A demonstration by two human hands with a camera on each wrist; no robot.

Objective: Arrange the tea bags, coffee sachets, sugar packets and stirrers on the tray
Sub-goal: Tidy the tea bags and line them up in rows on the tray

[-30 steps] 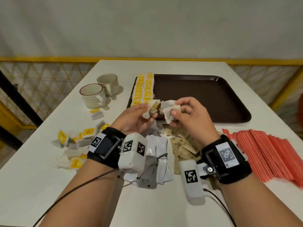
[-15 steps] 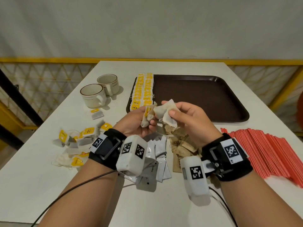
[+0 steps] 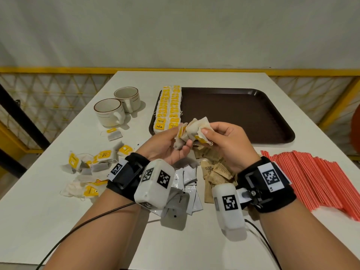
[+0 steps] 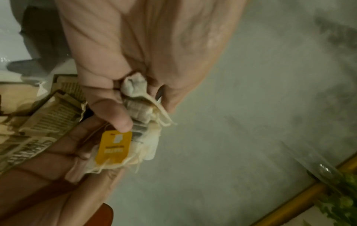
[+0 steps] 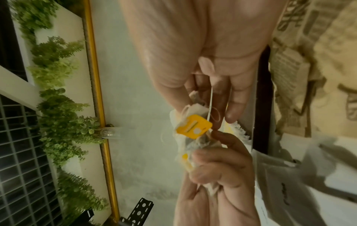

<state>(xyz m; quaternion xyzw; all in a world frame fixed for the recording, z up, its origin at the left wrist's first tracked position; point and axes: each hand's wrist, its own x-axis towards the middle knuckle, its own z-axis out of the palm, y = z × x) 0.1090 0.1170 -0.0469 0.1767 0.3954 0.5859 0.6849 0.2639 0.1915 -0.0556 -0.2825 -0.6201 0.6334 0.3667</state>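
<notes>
Both hands are raised over the table just in front of the brown tray [image 3: 243, 114]. My left hand [image 3: 181, 142] grips a crumpled tea bag [image 4: 139, 110] between thumb and curled fingers. My right hand [image 3: 205, 134] pinches another tea bag [image 3: 200, 126] with a yellow tag [image 5: 194, 126]; its string runs between the fingers. The two bags touch each other. Two neat rows of tea bags [image 3: 169, 106] lie along the tray's left side. Loose tea bags [image 3: 91, 166] lie at the left. Coffee sachets [image 3: 187, 184] and brown sugar packets [image 3: 216, 168] lie under the hands, and red stirrers [image 3: 321, 176] on the right.
Two cream cups [image 3: 110, 112] [image 3: 127, 98] stand left of the tray, with a single tea bag [image 3: 114, 134] in front of them. Most of the tray's surface is bare. A yellow railing [image 3: 58, 70] runs behind the white table [image 3: 175, 246].
The hands stay together near the tray's front left corner. The bags between them have been turned, and the right hand's bag now stands out flatter above its thumb.
</notes>
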